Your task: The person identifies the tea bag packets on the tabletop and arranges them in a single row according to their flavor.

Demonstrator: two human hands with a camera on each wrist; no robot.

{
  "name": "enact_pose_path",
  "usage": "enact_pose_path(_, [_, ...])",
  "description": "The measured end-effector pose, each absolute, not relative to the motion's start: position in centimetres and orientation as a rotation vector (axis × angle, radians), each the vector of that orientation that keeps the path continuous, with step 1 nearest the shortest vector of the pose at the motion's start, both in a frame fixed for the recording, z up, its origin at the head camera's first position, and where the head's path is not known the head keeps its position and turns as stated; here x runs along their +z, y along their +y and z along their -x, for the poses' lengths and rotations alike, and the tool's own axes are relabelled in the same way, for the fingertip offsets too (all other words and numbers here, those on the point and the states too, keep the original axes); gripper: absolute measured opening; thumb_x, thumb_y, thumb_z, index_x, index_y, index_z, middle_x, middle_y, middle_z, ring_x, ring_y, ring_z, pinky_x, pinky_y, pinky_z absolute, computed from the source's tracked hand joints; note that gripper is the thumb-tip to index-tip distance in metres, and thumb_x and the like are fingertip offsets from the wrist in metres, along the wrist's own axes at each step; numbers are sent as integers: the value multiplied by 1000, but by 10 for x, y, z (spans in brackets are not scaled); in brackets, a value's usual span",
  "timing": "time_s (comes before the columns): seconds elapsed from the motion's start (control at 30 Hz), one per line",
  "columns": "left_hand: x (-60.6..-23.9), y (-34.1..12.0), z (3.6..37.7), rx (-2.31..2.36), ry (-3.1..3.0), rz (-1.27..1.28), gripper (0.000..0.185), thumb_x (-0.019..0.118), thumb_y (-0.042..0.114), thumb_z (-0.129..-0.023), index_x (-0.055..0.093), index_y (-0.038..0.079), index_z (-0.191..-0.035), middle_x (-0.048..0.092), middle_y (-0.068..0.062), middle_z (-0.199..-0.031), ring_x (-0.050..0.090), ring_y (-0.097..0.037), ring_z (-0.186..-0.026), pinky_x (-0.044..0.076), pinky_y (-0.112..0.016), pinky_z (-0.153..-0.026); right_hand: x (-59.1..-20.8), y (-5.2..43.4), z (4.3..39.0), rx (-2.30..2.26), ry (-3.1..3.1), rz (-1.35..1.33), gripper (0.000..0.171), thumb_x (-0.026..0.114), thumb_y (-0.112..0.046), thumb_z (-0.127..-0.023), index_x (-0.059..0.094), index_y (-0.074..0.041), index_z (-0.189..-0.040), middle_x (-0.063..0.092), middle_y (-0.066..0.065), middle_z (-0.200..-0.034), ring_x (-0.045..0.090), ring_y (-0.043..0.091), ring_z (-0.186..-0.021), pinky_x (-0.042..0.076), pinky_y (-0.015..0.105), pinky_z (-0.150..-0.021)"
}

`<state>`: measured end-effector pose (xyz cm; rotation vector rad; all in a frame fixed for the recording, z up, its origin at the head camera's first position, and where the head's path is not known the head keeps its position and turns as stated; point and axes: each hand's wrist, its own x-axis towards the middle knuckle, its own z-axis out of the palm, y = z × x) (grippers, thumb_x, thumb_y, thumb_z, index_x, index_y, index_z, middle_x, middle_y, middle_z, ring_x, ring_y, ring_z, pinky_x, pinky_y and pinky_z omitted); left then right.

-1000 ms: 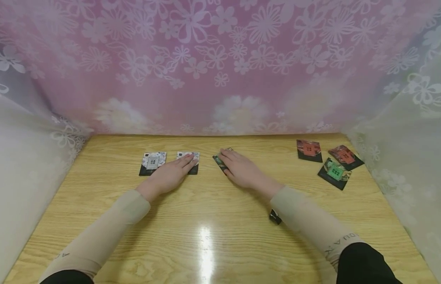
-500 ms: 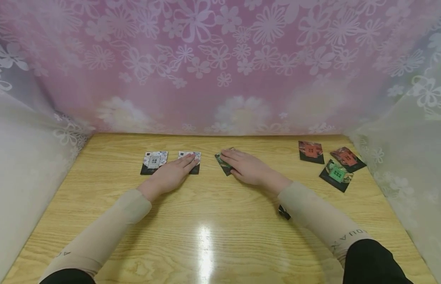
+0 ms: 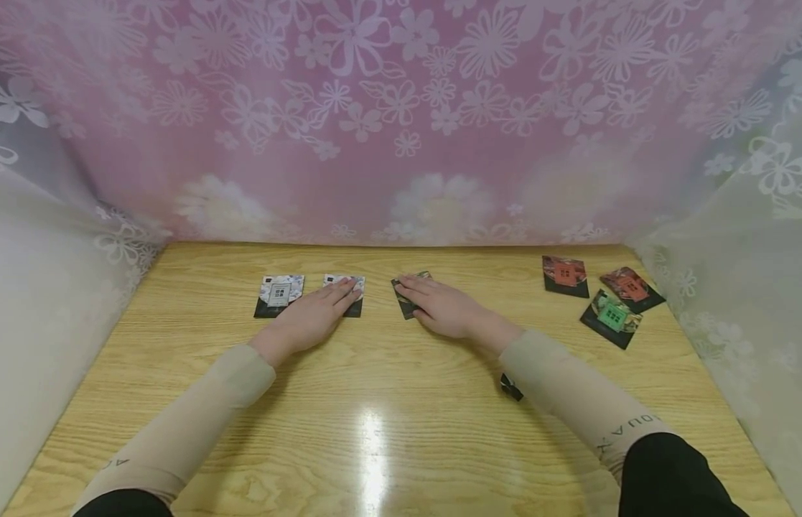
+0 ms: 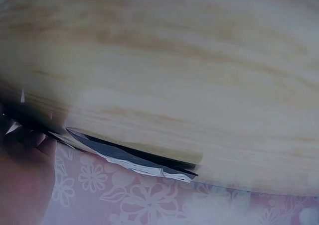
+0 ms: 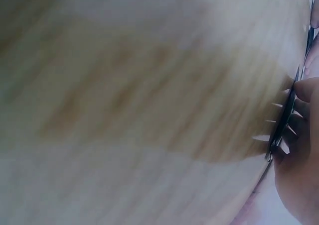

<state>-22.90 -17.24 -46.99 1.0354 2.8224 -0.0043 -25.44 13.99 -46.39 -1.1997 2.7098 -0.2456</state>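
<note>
The right hand (image 3: pixel 449 310) lies flat on a dark packet (image 3: pixel 408 296) in the middle of the frame, fingers straight, gripping nothing. A moment ago that packet was tilted up at one edge; now it lies flat on the bench (image 3: pixel 375 402), in line with two packets. The left hand (image 3: pixel 310 319) stays flat on the white packet (image 3: pixel 349 291).
</note>
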Motion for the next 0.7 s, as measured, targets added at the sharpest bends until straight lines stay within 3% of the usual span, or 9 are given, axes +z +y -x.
enact_pose_path(0.7, [-470,-172,228,8,2824,-1024,54,36,20,-117,26,12,-170,21,-12,-178,26,-32,-164,30,-49,-135,-460,98,237,-171,2821,945,59,49,-28,-114,34,-5,-167,27,14,-176,26,30,-164,27,48,-136])
